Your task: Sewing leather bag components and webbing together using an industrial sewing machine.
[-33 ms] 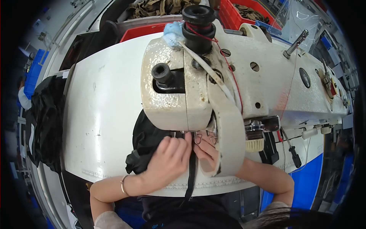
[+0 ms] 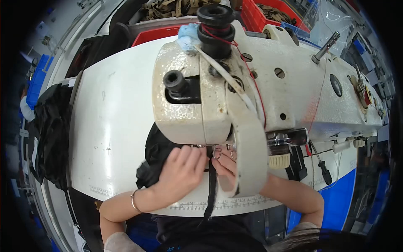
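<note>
A cream industrial sewing machine [image 2: 252,96] fills the middle of the white table [image 2: 109,138]. My left hand [image 2: 180,168] presses down on a bundle of black fabric [image 2: 153,155] just in front of the needle area. My right hand [image 2: 224,166] lies beside it, its fingers on a black strap [image 2: 212,191] at the presser foot. The machine's cream guard [image 2: 249,159] partly hides that hand. The strap runs from under the machine down over the table's front edge. A black spool with red thread [image 2: 215,23] stands on top of the machine.
A heap of black cloth [image 2: 52,130] hangs at the table's left end. Red crates [image 2: 260,12] with brown straps stand behind the machine. A black-handled screwdriver [image 2: 321,166] lies to the right of the needle area, and a blue panel [image 2: 336,197] is below it.
</note>
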A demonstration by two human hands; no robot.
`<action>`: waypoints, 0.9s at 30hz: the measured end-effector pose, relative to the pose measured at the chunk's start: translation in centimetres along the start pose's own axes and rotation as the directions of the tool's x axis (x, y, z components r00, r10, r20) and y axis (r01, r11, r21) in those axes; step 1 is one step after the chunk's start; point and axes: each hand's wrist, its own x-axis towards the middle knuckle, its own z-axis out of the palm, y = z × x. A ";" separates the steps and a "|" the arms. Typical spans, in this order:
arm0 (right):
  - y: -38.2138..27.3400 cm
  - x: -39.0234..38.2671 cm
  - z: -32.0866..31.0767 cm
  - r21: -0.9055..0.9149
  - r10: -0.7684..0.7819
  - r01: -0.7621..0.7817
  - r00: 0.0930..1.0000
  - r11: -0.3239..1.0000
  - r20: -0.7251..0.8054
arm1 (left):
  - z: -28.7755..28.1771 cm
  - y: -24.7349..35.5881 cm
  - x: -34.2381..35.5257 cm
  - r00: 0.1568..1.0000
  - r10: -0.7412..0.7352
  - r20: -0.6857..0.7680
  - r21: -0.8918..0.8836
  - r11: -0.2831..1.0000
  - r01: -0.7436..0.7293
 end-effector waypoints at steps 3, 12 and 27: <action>-0.1 0.1 0.2 -0.008 0.012 -0.011 1.000 1.000 0.025 | 0.0 -2.3 0.5 0.975 -0.224 0.011 -0.507 0.839 0.199; -0.4 -0.6 0.3 0.095 -0.043 0.037 0.997 0.995 0.059 | 2.4 -2.2 -1.3 0.970 -0.241 0.042 -0.619 0.755 0.214; -1.2 -1.2 0.7 -0.155 -0.144 0.164 0.980 0.974 0.134 | 2.6 -0.4 -0.5 0.947 0.171 -0.274 -0.237 0.942 -0.238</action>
